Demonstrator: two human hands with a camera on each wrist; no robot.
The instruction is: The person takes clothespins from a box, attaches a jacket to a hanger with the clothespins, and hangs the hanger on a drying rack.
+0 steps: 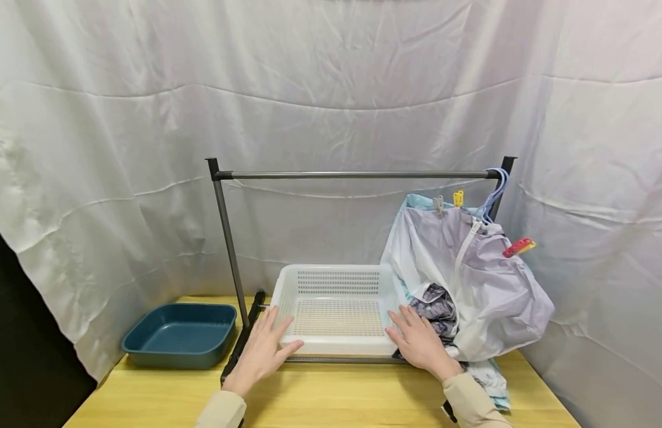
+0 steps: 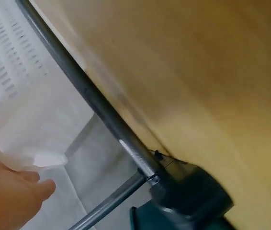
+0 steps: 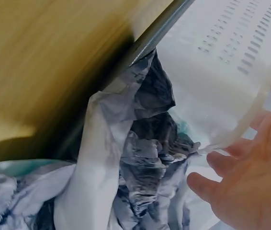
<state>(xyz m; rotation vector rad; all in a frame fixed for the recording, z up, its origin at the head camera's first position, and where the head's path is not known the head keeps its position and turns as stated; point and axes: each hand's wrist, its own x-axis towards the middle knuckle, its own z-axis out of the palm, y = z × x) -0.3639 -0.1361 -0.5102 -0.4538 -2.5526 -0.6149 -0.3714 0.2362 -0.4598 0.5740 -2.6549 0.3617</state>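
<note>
In the head view a white plastic basket (image 1: 341, 343) with slotted walls sits inside the base of a dark metal rack (image 1: 357, 175). My left hand (image 1: 263, 348) is at the basket's left front corner, fingers extended and thumb spread toward the front rim. At the opposite front corner, my right hand (image 1: 419, 339) has its fingers reaching over the rim. The right wrist view shows those fingertips close to the basket's edge, beside crumpled dark patterned cloth (image 3: 145, 158). A lilac and white zippered garment (image 1: 486, 297) hangs just right of that hand.
A blue hanger (image 1: 493, 199) hooks the bar's right end. Clothespins in grey (image 1: 438, 205), yellow (image 1: 458, 198) and red (image 1: 518, 247) clip the garment. Left of the rack, a teal basin (image 1: 181, 339) stands on the wooden table (image 1: 336, 398). Cloth hangs low at right. A grey curtain (image 1: 331, 71) backs everything.
</note>
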